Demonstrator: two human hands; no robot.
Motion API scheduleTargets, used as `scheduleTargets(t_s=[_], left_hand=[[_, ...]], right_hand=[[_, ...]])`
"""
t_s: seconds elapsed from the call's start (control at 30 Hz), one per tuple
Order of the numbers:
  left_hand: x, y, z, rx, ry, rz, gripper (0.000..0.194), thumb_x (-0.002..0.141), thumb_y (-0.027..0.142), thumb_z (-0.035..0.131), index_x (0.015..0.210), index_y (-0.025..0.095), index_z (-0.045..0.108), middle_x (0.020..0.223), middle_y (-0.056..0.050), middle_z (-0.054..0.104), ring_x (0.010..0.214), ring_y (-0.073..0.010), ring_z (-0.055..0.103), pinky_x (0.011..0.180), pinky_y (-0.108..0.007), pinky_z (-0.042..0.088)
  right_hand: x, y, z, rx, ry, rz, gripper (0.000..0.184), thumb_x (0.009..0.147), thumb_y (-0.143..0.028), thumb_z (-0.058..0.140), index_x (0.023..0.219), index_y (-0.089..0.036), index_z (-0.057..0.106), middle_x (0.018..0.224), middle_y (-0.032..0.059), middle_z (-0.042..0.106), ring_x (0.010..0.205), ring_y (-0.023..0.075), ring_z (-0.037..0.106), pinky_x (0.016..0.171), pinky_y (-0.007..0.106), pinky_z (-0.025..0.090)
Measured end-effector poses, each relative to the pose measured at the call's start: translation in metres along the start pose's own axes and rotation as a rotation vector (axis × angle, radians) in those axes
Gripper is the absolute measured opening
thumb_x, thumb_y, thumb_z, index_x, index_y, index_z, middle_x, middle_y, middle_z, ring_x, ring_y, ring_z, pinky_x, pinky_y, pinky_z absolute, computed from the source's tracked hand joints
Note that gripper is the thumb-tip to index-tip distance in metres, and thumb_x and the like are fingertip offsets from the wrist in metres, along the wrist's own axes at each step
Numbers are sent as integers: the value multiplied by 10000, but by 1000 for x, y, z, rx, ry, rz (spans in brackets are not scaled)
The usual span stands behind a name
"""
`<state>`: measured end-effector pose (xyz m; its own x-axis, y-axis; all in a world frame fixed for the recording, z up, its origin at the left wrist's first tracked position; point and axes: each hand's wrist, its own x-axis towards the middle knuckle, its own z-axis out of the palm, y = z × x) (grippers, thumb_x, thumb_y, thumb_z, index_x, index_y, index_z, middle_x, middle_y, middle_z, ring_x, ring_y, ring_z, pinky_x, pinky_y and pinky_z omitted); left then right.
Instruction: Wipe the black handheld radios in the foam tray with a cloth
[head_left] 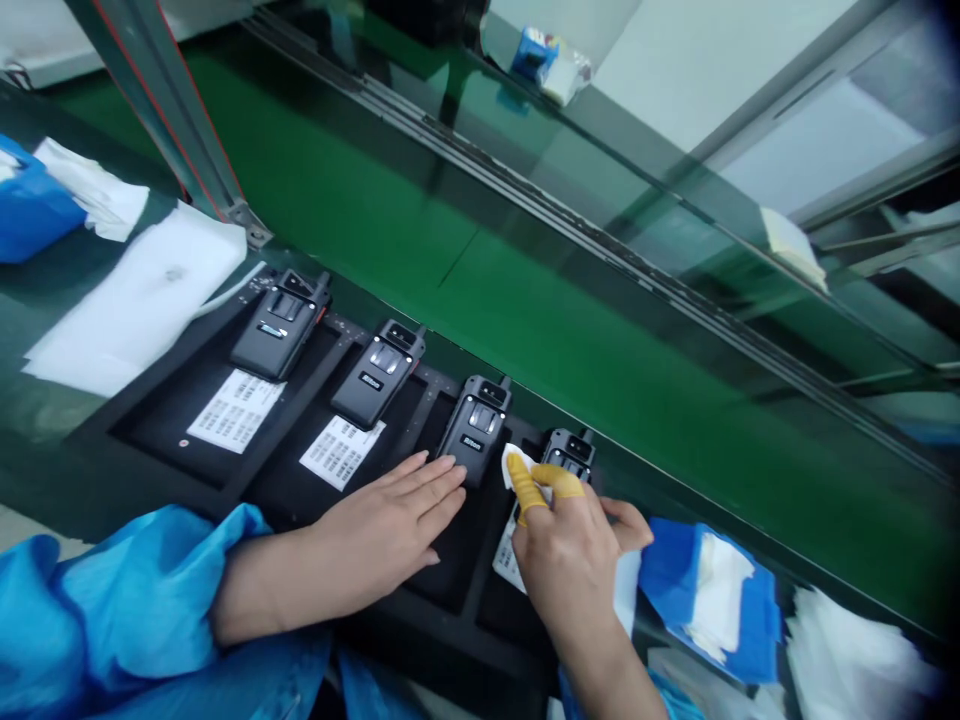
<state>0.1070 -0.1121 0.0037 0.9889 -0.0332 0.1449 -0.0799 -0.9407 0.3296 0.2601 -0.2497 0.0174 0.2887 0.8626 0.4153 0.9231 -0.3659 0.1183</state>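
Observation:
A black tray [150, 415] with several pockets lies at the table's near edge, each pocket holding a black handset. The first handset [279, 322] and the second handset [377, 373] stand above white barcode labels [235, 410]. My left hand [390, 525] lies flat, fingers stretched out, fingertips touching the bottom of the third handset [474, 428]. My right hand [574, 550], with yellow finger cots on two fingers, pinches a white wipe [516, 462] against the fourth handset [570, 453]. Blue sleeves cover both my arms.
A green conveyor belt [525, 320] runs diagonally behind the tray, with a metal rail beyond it. White sheets [135, 300] and a blue pack [30, 210] lie at left. A blue pack of white wipes [712, 595] and loose wipes [855, 660] lie at right.

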Motion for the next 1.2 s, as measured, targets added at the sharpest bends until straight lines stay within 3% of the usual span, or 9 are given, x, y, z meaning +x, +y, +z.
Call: scheduleTargets(t_s=[0.1, 0.2, 0.37, 0.53, 0.73, 0.87, 1.07, 1.2], left_hand=[[-6, 1, -8, -12, -4, 4, 516, 919, 369, 508, 1336, 74, 432, 1451, -136, 397, 1377, -243, 305, 1158, -389, 202], [-20, -4, -23, -8, 20, -10, 507, 931, 368, 488, 1345, 82, 420, 1451, -119, 403, 1372, -229, 317, 1163, -383, 199], [-50, -36, -42, 55, 102, -139, 432, 941, 325, 474, 1311, 103, 468, 1398, -118, 475, 1336, -245, 380, 1136, -431, 267], [-61, -63, -38, 89, 109, -151, 396, 933, 301, 484, 1274, 101, 506, 1365, -113, 512, 1294, -250, 440, 1103, -443, 324], [-62, -67, -31, 124, 117, -125, 389, 942, 344, 464, 1246, 113, 539, 1361, -109, 515, 1259, -234, 485, 1079, -390, 363], [-61, -70, -32, 128, 132, -107, 375, 961, 338, 425, 1228, 110, 557, 1337, -105, 540, 1235, -225, 509, 1077, -381, 363], [-59, -71, -33, 126, 120, -110, 352, 955, 324, 433, 1214, 129, 569, 1322, -73, 559, 1225, -200, 517, 1079, -346, 362], [-59, -70, -32, 117, 88, -119, 353, 945, 284, 453, 1252, 132, 539, 1348, -76, 536, 1248, -193, 493, 1099, -348, 336]], right_hand=[[3, -3, -5, 2, 50, 2, 206, 702, -50, 470, 561, -194, 515, 846, 66, 587, 747, 167, 476, 690, 312, 321], [13, -6, -7, 1, 105, -7, 167, 709, -64, 486, 674, -206, 566, 813, 53, 580, 712, 167, 481, 651, 306, 300], [44, -11, -1, 18, 116, 12, 236, 695, -72, 476, 822, -227, 603, 749, 24, 534, 621, 147, 430, 630, 305, 264], [90, -30, 15, -12, 111, -75, 228, 662, -12, 455, 681, -200, 583, 763, 12, 559, 655, 133, 430, 720, 333, 257], [128, -60, 39, 9, 40, -223, 278, 706, 19, 452, 677, -186, 637, 837, 25, 617, 723, 144, 449, 792, 378, 211], [134, -66, 50, 8, 23, -295, 278, 744, 0, 470, 758, -200, 664, 893, 14, 635, 739, 138, 452, 820, 385, 196], [127, -64, 49, -29, 32, -248, 281, 698, 19, 444, 582, -187, 597, 827, 33, 608, 721, 142, 428, 822, 383, 216], [131, -72, 49, 0, 48, -260, 290, 697, 15, 438, 639, -198, 626, 736, 16, 569, 705, 147, 418, 819, 379, 218]])
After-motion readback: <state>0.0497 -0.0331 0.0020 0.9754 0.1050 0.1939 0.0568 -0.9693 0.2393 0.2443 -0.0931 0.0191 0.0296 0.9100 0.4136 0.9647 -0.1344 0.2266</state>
